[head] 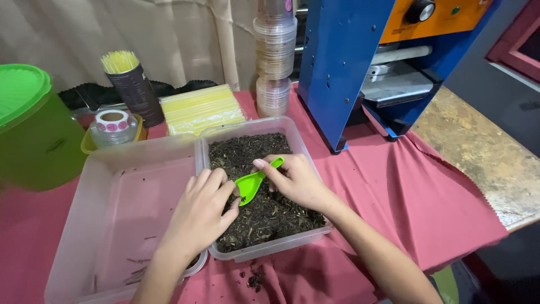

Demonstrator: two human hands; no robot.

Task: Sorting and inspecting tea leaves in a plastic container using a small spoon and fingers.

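A clear plastic tub (304, 147) holds dark loose dried leaves (247, 155). My right hand (295, 181) grips the handle of a small green scoop (251, 184), its bowl angled down into the leaves. My left hand (199, 211) rests over the tub's left rim, fingers curled at the scoop's bowl and touching the leaves. Whether it holds anything is hidden. A larger, nearly empty clear tub (112, 214) stands directly to the left, with a few leaf bits on its bottom.
A blue and orange sealing machine (360, 62) stands at the back right. Behind the tubs are stacked clear cups (274, 56), packed yellow straws (199, 110), a dark straw can (134, 87), a sticker roll (112, 121) and a green lidded container (31, 129). Spilled leaves (254, 278) lie on the red cloth.
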